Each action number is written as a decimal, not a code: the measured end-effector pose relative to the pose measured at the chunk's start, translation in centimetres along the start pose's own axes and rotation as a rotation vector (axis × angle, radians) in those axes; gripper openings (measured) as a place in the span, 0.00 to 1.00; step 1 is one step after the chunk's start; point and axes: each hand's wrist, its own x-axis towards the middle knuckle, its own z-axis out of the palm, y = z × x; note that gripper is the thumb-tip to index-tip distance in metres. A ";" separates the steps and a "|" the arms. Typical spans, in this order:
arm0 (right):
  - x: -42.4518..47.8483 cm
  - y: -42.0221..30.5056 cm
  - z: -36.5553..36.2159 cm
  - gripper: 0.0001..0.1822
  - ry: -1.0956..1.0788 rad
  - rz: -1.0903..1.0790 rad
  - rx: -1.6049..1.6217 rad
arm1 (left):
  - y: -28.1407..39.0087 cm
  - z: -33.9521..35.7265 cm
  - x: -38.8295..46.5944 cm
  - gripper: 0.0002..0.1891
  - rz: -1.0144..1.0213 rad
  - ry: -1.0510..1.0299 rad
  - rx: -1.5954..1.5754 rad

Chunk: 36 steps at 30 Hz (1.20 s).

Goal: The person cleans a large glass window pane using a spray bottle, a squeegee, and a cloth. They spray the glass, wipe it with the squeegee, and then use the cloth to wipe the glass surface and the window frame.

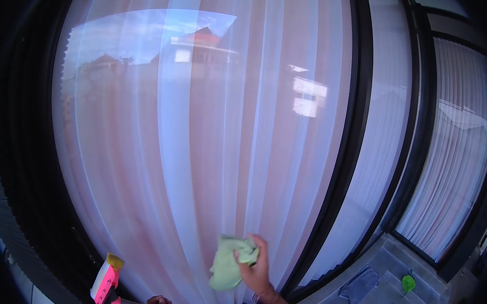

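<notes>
My right hand (255, 265) grips a light green cloth (230, 266) against the lower part of a large glass pane (209, 158), with pale curtains behind the glass. At the bottom edge, my left hand (162, 303) is closed around the grey pole of a window squeegee (105, 283). The squeegee's pink head, with a yellowish piece at its upper end, stands tilted left of that hand, near the dark frame. Buildings and sky are reflected in the pane.
A dark frame post (351, 129) borders the pane on the right, with more curtained glass beyond. On the grey tiled floor (385, 302) at lower right lie a grey-blue cloth (358, 286) and a bright green object (408, 283). A dark ribbed surface runs along the left.
</notes>
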 end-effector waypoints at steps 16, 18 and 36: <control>34.3 -5.6 -22.3 0.25 0.436 -0.768 -0.672 | -3.9 6.9 -1.8 0.05 0.171 -0.156 0.072; 35.0 -6.3 -22.6 0.25 0.427 -0.733 -0.644 | -3.0 8.2 -1.9 0.04 0.154 -0.182 0.094; 35.7 0.9 -20.8 0.18 0.412 -0.764 -0.818 | -3.4 15.6 -9.2 0.05 0.014 -0.157 0.125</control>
